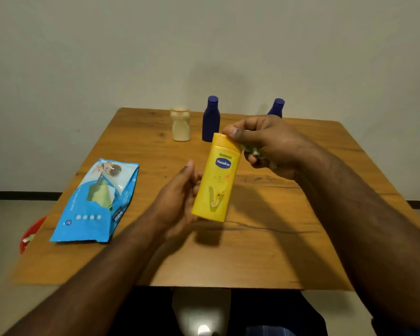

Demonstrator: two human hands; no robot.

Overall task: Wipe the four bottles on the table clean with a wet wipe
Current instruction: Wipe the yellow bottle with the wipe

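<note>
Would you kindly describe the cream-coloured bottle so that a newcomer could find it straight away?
Start at the wooden table and look along its far edge by the wall. Three bottles stand there; the cream bottle is the leftmost, just left of a dark blue bottle. It alone is pale, squat and waisted, while the second blue bottle and its twin are tall and dark.

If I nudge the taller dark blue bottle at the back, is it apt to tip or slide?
The taller dark blue bottle stands upright, tall on a narrow base, so a push near its cap would probably tip it. It looks like smooth plastic on the wooden table, so a low push may slide it. Tipped, its rounded body might roll.
</note>
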